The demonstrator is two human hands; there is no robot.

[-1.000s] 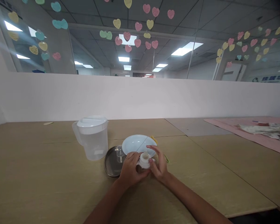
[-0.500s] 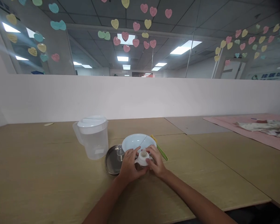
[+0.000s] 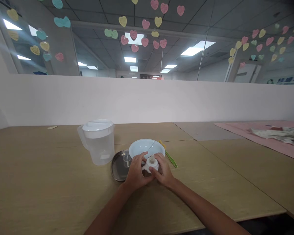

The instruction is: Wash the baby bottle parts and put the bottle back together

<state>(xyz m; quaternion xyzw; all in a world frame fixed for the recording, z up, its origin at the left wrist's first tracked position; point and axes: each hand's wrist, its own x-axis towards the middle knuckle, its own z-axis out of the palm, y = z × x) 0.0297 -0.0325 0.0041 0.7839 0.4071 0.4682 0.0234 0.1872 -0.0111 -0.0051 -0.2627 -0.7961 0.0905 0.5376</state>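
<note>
Between my hands is a baby bottle (image 3: 152, 164), its pale teat pointing up above a white collar. A white handle sticks out from its left side. The bottle's lower part is hidden behind my fingers. My left hand (image 3: 136, 172) is curled around the left side by the handle. My right hand (image 3: 164, 172) grips the collar from the right, thumb across its front and fingers behind. Just beyond the hands sits a pale blue-white bowl (image 3: 139, 147). To their left lies a round metal tray (image 3: 118, 167) with a small clear cup (image 3: 126, 159) in it.
A translucent lidded pitcher (image 3: 100, 147) stands to the left of the tray. Right of the bowl lies a brush with a green handle (image 3: 171, 159). A pink cloth (image 3: 237, 129) with other items covers the far right. The wooden table (image 3: 51, 186) meets a white wall (image 3: 147, 101) behind.
My right thumb and fingers have shifted around the bottle's collar, the thumb now lying further left across its front. My left hand keeps its hold. The view has tilted slightly.
</note>
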